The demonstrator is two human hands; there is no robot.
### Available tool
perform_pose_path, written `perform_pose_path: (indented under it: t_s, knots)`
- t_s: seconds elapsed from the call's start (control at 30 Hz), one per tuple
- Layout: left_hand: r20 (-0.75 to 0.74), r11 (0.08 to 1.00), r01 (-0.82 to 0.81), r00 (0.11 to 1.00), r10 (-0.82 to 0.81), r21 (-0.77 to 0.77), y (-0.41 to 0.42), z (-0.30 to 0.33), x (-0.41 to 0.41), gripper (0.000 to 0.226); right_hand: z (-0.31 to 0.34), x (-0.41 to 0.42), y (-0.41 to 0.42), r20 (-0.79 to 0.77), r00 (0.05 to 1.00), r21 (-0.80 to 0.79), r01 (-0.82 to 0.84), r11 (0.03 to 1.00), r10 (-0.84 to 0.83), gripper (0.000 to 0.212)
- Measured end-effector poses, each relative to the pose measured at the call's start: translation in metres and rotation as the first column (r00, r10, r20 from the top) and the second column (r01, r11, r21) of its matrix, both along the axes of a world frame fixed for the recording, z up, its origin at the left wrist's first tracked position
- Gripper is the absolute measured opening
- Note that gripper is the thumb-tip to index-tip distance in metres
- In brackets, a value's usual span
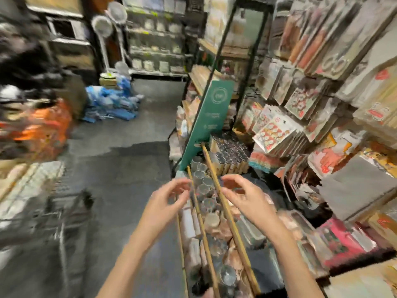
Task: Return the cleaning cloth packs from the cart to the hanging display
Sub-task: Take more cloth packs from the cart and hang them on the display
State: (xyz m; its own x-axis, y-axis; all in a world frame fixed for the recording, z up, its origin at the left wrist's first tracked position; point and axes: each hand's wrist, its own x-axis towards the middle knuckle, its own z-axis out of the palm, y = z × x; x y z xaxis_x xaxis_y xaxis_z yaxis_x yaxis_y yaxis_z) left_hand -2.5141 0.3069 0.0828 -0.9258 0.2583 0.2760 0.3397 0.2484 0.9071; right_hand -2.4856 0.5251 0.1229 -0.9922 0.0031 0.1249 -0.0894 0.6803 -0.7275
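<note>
A: Hands status, head view?

B: Both empty. Left hand (165, 203) and right hand (247, 197) sit mid-frame, fingers loosely curled around nothing, hovering over the low shelf of glass jars (206, 190) with bamboo rails.

A: Cloth packs?

B: Can't pick them out for sure, frame is badly smeared. Cart (53, 218) is at lower left, a grey wire blur, contents unreadable. Hanging display (322, 93) fills the right side, rows of flat packs on pegs.

A: So which step?

B: My guess: between packs, heading to the cart for another.

A: Tips?

B: Turn to the cart at lower left, take one pack by its header card so the hang hole stays free. At the display, match the artwork to a peg first, then line the hole up square and slide on. Keep elbows off those jars.
</note>
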Motion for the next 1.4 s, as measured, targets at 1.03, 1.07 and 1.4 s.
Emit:
perform_pose_path:
  t_s: [1.03, 1.07, 1.4]
  knots:
    - [0.076, 0.415, -0.871, 0.410, 0.909, -0.262, -0.505, -0.063, -0.310, 0.030, -0.094, -0.496, -0.577, 0.047, 0.540, 0.140, -0.836, 0.530, 0.840, 0.036]
    - [0.078, 0.375, -0.886, 0.368, 0.927, -0.274, -0.514, -0.068, -0.326, 0.030, -0.101, -0.517, -0.592, 0.065, 0.511, 0.148, -0.854, 0.498, 0.857, 0.036]
    - [0.105, 0.085, -0.936, 0.052, 0.993, -0.341, -0.583, -0.082, -0.454, 0.035, -0.127, -0.684, -0.735, 0.220, 0.181, 0.248, -0.961, 0.124, 0.959, 0.041]
